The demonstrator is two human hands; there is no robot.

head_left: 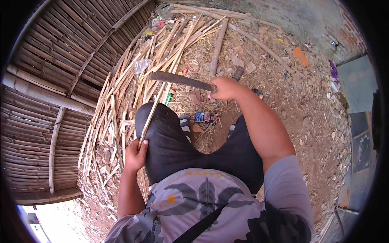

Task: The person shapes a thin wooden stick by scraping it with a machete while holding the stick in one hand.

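Observation:
My right hand (225, 88) is closed round the handle of a machete (178, 78), held out in front of my knees. Its long dark blade points left and lies across the view of a bamboo strip (150, 115); whether blade and strip touch I cannot tell. Beside my left thigh, my left hand (137, 154) grips the near end of that thin pale strip. From there it slants over my left knee toward the far side. Many more split bamboo strips (103, 121) lie in a loose pile on the ground to the left.
A woven bamboo wall (36, 133) stands at the left. Ahead, a round pole (219, 46) lies among straw and litter. Between my feet is a small blue-and-red packet (205, 118). A plastered wall (300, 18) closes the far side, with grey panels (358, 89) at the right.

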